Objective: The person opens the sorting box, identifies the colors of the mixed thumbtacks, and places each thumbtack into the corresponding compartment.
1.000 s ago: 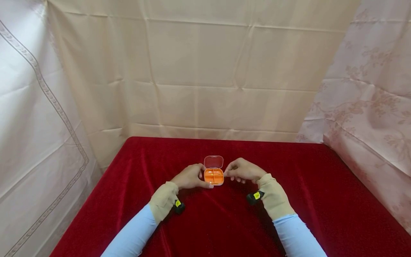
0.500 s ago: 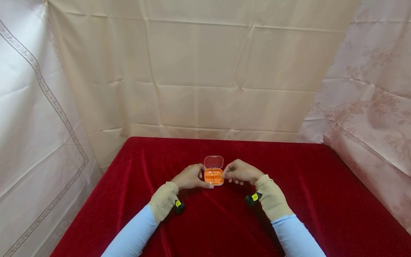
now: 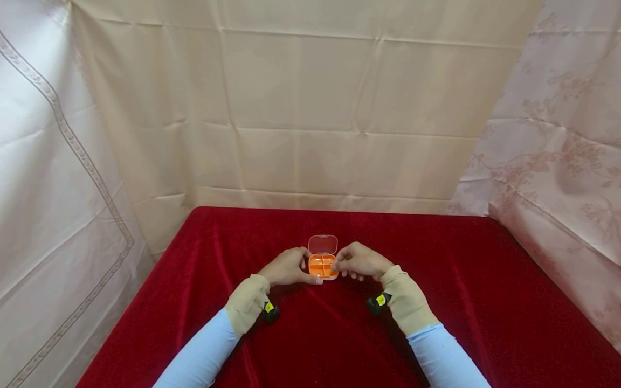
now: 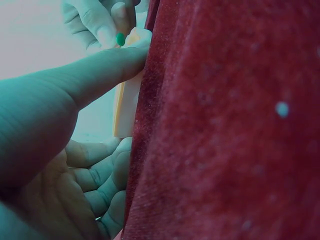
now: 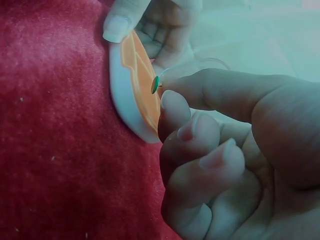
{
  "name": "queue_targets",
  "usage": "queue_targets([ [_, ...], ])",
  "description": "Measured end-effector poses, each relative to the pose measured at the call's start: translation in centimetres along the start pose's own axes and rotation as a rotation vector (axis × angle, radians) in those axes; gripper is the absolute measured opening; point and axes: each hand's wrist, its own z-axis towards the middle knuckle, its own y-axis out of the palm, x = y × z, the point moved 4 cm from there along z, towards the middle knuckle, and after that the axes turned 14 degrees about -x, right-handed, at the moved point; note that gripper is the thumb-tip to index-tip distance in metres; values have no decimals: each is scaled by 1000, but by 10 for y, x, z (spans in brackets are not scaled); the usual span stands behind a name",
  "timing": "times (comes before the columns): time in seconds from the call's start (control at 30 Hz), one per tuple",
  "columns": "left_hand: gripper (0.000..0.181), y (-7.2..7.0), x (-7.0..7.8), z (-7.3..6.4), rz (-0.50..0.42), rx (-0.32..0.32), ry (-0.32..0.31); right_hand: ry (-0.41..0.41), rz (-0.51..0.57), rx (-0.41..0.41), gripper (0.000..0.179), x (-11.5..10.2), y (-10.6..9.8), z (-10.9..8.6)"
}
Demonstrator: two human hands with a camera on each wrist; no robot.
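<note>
A small pill box (image 3: 317,260) with orange compartments and a white outer shell sits on the red cloth, its clear lid (image 3: 323,244) raised at the back. My left hand (image 3: 287,268) grips the box from the left, thumb at the front corner and fingers at the far side. Between thumb and forefinger, my right hand (image 3: 364,261) pinches a green thumbtack (image 5: 155,84), its flat head toward the box in the right wrist view. Those fingertips are over the box's right compartments. Small bits lie inside the box, too small to identify in the head view.
Red velvet cloth (image 3: 310,345) covers the table. A beige curtain (image 3: 301,108) hangs behind it, with pale patterned drapes (image 3: 567,134) at the sides. Each wrist wears a band with a small black camera (image 3: 271,312).
My right hand has moved left, from beside the box to over its right compartments, carrying the thumbtack. The left hand and the box have stayed in place.
</note>
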Motion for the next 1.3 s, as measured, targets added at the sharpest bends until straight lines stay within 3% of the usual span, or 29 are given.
queue_targets([
  [1.0, 60, 0, -1, 1, 14, 2, 8, -6, -79, 41, 7, -2, 7, 3],
  [1.3, 60, -1, -1, 0, -4, -1, 3, -20, -42, 38, 9, 5, 1, 4],
])
